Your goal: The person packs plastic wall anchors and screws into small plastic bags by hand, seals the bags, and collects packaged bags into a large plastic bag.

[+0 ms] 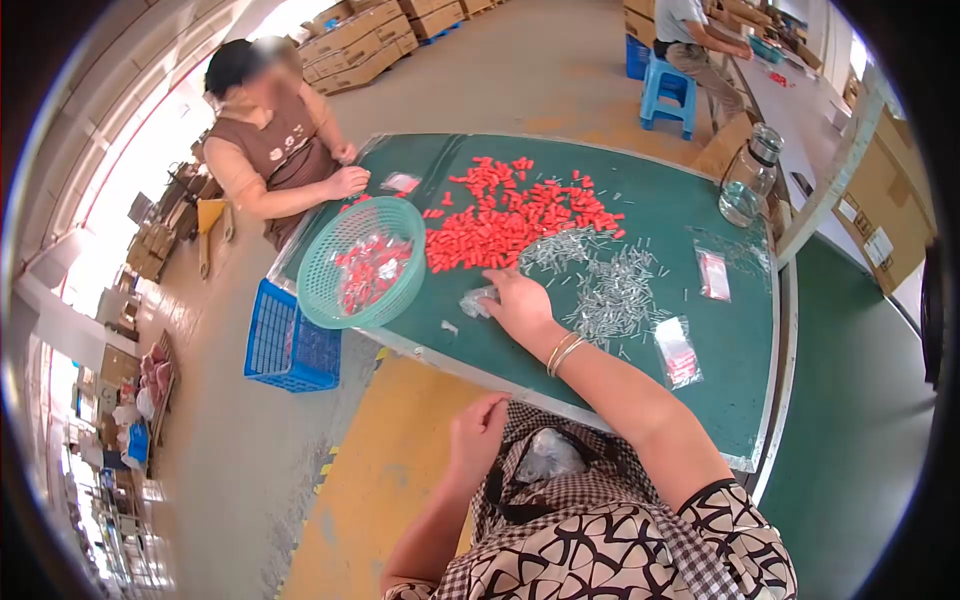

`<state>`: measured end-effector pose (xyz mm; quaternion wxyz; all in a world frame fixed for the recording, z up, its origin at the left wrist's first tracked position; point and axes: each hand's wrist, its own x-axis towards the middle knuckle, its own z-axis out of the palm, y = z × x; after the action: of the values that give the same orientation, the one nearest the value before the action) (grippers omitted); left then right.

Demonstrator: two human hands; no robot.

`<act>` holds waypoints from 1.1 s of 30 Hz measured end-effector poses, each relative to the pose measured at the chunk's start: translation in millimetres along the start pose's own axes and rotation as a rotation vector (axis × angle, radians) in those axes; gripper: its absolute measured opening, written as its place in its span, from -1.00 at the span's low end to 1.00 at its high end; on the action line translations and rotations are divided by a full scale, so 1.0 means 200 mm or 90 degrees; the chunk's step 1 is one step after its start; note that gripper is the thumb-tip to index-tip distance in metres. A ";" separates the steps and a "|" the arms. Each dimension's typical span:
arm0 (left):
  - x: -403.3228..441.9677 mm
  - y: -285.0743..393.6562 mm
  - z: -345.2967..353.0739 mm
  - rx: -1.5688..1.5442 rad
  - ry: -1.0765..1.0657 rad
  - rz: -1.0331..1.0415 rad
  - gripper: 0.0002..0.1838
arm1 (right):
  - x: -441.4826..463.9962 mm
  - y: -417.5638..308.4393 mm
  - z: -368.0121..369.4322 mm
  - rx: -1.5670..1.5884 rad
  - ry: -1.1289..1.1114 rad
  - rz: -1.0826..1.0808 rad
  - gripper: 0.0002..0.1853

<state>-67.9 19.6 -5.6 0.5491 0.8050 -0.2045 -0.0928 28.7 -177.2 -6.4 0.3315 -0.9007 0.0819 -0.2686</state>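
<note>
"Hands?"
"The right hand (522, 308), half curled, touches a clear bag (477, 300) beside the red wall plugs (480, 240); the left hand (477, 437), loosely curled, is farther. Their hold I cannot tell."
"Danger?"
"Screws (612, 295) adjoin the plugs; careless sweeping could mix them."

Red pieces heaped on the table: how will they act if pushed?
The red pieces would likely scatter, lying loose in a heap. Some may roll, given their roughly cylindrical look. Each is probably light, being small beside the right hand.
</note>
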 end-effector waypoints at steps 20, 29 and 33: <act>0.05 0.27 0.35 -0.032 -0.118 0.149 -0.74 | -0.79 0.12 -0.62 1.255 -0.127 0.499 -0.44; 0.04 0.29 0.54 -0.141 -0.109 0.006 -0.69 | -0.82 0.12 -0.66 1.212 -0.064 0.427 -0.34; 0.04 0.25 0.51 -0.098 -0.167 -0.036 -0.76 | -0.83 0.11 -0.67 1.173 -0.084 0.417 -0.42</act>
<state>-109.4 -86.1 2.4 0.5750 0.7470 -0.2437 -0.2279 -183.4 -214.0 -6.8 0.9671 -0.2349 0.0672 -0.0712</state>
